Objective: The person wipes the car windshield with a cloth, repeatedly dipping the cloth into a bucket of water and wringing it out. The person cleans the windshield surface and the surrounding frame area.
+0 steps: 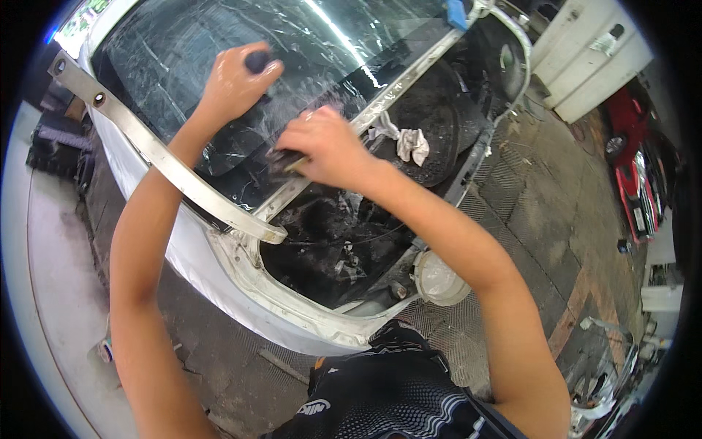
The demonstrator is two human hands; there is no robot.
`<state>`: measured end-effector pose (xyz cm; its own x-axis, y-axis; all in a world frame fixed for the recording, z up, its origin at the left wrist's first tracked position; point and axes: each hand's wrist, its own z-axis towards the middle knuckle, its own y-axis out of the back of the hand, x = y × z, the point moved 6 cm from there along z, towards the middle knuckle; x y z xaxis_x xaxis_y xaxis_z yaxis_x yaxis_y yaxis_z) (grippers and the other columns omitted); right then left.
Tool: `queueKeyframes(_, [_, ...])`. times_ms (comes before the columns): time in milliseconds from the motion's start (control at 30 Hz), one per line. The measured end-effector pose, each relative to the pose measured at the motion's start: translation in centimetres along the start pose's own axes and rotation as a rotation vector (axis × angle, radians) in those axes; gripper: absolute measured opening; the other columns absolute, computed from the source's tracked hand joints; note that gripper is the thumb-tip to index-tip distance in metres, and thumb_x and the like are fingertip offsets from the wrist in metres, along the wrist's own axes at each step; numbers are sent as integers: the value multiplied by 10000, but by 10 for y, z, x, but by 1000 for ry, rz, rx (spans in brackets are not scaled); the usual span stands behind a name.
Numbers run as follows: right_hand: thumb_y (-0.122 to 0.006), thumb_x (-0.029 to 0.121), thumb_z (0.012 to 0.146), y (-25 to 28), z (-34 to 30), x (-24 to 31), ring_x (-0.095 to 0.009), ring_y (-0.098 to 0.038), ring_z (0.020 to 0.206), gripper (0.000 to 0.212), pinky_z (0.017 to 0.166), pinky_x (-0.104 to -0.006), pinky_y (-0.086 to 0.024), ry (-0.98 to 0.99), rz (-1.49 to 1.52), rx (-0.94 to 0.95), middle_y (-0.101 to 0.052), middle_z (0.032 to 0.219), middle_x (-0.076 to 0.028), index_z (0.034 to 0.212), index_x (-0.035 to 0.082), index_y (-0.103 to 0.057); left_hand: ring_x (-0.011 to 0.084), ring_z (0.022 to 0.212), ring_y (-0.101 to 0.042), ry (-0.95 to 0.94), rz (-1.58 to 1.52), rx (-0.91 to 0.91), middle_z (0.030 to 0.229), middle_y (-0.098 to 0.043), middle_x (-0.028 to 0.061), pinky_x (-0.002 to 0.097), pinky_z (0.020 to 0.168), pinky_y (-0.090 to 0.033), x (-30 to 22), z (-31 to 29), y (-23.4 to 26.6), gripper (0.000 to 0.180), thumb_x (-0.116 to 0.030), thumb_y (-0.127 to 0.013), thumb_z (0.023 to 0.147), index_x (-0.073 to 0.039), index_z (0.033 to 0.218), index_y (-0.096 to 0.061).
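My left hand [238,82] is closed round a dark thing with a rounded end [257,61], above a wet, streaked car window [292,33]. What kind of thing it is I cannot make out. Lower and to the right, my right hand [322,143] grips a dark, motion-blurred thing with a yellowish edge [296,165] close to the glass, by the pane's lower edge. Beneath lies the white frame bar [398,88] of the car body. A crumpled whitish cloth [413,146] rests in the dark open compartment below that bar.
A curved pale bar [175,172] stretches under my left forearm across the car's left side. A white bucket [436,278] is by the rear edge. A blue block [456,13] sits at the bar's far end. A red car part [635,172] is at the right.
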<state>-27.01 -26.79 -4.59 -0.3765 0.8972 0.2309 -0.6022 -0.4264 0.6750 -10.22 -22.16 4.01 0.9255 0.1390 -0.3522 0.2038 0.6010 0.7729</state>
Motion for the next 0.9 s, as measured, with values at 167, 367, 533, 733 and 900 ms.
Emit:
queueKeyframes(167, [-853,149,723,8,-10,12,-282,-701,948,308,867,-410,-500,-68,30,-84,-739,981,-42,1006,143,-733,479,838,-674,-85,185,-109,857,-700,235,522,850,-514,20,-61,45,332,-330,-767,904,-11,958,-694])
queueKeyframes(367, [-758,283,957,103,-42,-63,-382,-691,965,262,861,-480,-524,-230,-264,-154,-718,957,-147,1080,65,-682,165,845,-608,349,-139,-349,888,-675,78,320,838,-507,47,-132,95,300,-254,-759,990,22,1078,-679])
queueKeyframes(533, [-710,268,992,100,-53,-104,-368,-680,1025,230,887,-480,-526,-163,-162,177,-711,1039,-151,1070,56,-666,158,927,-595,313,-237,-550,970,-634,58,294,895,-483,47,-165,88,198,-165,-703,990,6,1081,-659])
queueKeyframes(733, [-769,123,939,122,-60,-139,-340,-691,1019,190,897,-428,-544,-95,-118,-3,-716,1045,-134,1093,39,-695,131,912,-636,414,-293,-649,1006,-656,35,264,859,-505,77,-196,85,177,-89,-687,1006,-1,1150,-634])
queueKeyframes(900, [-766,89,965,192,-67,-228,-283,-734,920,209,869,-354,-564,-222,-141,-296,-754,1021,-144,1156,27,-709,80,708,-624,479,-322,-772,835,-637,4,246,640,-506,37,-185,81,202,-174,-777,1009,-28,1093,-667])
